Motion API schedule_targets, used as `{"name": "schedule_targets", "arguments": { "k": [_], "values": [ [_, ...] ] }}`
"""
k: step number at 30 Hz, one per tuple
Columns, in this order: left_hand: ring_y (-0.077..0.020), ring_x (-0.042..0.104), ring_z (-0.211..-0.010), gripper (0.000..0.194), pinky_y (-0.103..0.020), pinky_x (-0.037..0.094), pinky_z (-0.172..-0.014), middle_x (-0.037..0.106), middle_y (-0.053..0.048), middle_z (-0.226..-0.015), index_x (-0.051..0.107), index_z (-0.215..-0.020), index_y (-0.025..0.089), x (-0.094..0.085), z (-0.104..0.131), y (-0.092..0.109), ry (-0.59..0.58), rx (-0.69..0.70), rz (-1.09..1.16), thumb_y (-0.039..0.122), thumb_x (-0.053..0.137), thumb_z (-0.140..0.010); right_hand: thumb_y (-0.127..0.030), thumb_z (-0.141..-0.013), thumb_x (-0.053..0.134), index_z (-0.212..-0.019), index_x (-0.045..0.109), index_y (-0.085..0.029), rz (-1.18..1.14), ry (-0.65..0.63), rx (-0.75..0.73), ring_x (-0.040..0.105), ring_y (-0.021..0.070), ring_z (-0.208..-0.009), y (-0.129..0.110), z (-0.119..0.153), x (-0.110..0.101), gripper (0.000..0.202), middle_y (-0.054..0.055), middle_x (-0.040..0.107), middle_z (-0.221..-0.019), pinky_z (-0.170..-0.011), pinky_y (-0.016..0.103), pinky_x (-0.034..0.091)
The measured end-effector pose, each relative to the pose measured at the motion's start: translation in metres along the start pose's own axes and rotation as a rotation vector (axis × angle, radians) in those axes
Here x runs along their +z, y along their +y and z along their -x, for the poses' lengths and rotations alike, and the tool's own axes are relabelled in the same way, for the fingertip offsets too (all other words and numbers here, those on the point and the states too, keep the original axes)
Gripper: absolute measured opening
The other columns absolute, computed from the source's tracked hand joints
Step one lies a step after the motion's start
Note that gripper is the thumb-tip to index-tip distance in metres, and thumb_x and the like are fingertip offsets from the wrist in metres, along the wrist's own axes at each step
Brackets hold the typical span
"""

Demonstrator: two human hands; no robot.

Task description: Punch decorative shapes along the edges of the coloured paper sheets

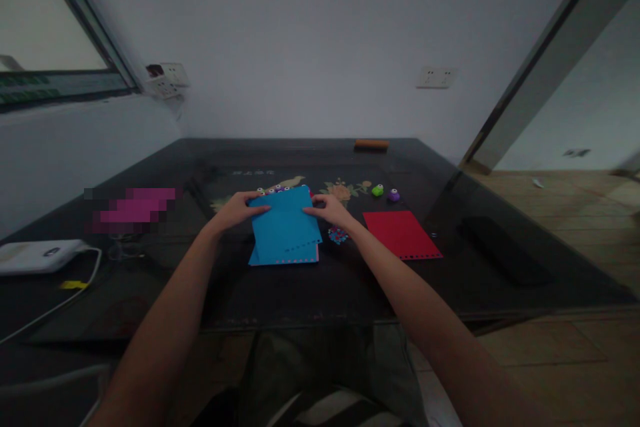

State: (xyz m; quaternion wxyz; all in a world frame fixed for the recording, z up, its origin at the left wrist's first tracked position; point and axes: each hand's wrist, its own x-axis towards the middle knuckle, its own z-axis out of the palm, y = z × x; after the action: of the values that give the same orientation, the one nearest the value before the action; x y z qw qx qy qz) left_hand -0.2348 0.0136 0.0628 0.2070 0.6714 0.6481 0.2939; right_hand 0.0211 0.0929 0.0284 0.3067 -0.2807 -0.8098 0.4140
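My left hand pinches the upper left edge of a blue paper sheet. On the opposite edge, my right hand grips the same sheet between thumb and fingers. The sheet has a row of punched holes along its near edge and sits slightly turned over another blue sheet. A thin pinkish edge shows below at the right. Several small balls with eyes peek out behind the paper, mostly hidden by it. Beside my right wrist lies a small red and blue patterned cluster.
Right of my hands lies a red punched sheet, with a green eyed ball and a purple one behind. A long black object is farther right. A white device with a cable and a blurred pink item are left.
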Motion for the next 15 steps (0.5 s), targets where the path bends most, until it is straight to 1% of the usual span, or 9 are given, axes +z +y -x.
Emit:
{"name": "schedule_targets", "arguments": {
  "k": [4, 7, 9, 12, 14, 15],
  "values": [
    [-0.021, 0.06, -0.079, 0.045, -0.029, 0.049, -0.068, 0.067, -0.004, -0.089, 0.066, -0.092, 0.016, -0.002, 0.0, -0.001, 0.074, 0.011, 0.001, 0.053, 0.062, -0.066, -0.034, -0.076, 0.063, -0.097, 0.064, -0.014, -0.139, -0.113, 0.046, 0.06, 0.0153, -0.082, -0.001, 0.001, 0.001, 0.029, 0.007, 0.065, -0.099, -0.074, 0.029, 0.047],
    [-0.0208, 0.06, -0.077, 0.047, -0.028, 0.049, -0.066, 0.066, -0.004, -0.086, 0.065, -0.091, 0.016, -0.004, 0.001, 0.001, 0.139, 0.01, 0.023, 0.054, 0.063, -0.065, -0.033, -0.075, 0.063, -0.095, 0.065, -0.013, -0.218, -0.176, 0.085, 0.061, 0.0153, -0.076, 0.004, 0.001, 0.004, 0.028, 0.008, 0.067, -0.094, -0.069, 0.029, 0.049],
    [-0.0205, 0.06, -0.075, 0.048, -0.028, 0.049, -0.064, 0.066, -0.004, -0.085, 0.064, -0.095, 0.016, -0.005, 0.002, 0.003, 0.194, 0.001, 0.057, 0.053, 0.064, -0.063, -0.034, -0.075, 0.064, -0.09, 0.065, -0.012, -0.235, -0.179, 0.086, 0.06, 0.0147, -0.071, 0.008, 0.0, 0.005, 0.026, 0.007, 0.067, -0.088, -0.066, 0.028, 0.049],
    [-0.0212, 0.061, -0.08, 0.054, -0.03, 0.051, -0.065, 0.064, -0.006, -0.097, 0.059, -0.107, 0.018, 0.0, 0.002, 0.006, 0.269, -0.003, 0.211, 0.048, 0.067, -0.063, -0.036, -0.073, 0.064, -0.083, 0.066, -0.013, -0.257, -0.146, 0.07, 0.059, 0.0135, -0.066, 0.009, -0.002, 0.006, 0.026, 0.006, 0.067, -0.082, -0.062, 0.027, 0.047],
    [-0.0226, 0.062, -0.086, 0.058, -0.033, 0.052, -0.07, 0.063, -0.009, -0.105, 0.055, -0.114, 0.018, 0.007, 0.0, 0.007, 0.279, -0.023, 0.394, 0.044, 0.068, -0.064, -0.037, -0.072, 0.065, -0.081, 0.066, -0.013, -0.295, -0.112, 0.07, 0.058, 0.0132, -0.065, 0.008, -0.002, 0.005, 0.026, 0.005, 0.067, -0.08, -0.061, 0.027, 0.046],
    [-0.0235, 0.062, -0.09, 0.058, -0.035, 0.052, -0.073, 0.062, -0.01, -0.108, 0.053, -0.116, 0.018, 0.011, 0.0, 0.007, 0.262, -0.045, 0.485, 0.043, 0.068, -0.066, -0.038, -0.071, 0.066, -0.081, 0.065, -0.013, -0.314, -0.092, 0.073, 0.058, 0.0132, -0.064, 0.008, -0.003, 0.004, 0.026, 0.005, 0.066, -0.079, -0.062, 0.027, 0.047]
  ]
}}
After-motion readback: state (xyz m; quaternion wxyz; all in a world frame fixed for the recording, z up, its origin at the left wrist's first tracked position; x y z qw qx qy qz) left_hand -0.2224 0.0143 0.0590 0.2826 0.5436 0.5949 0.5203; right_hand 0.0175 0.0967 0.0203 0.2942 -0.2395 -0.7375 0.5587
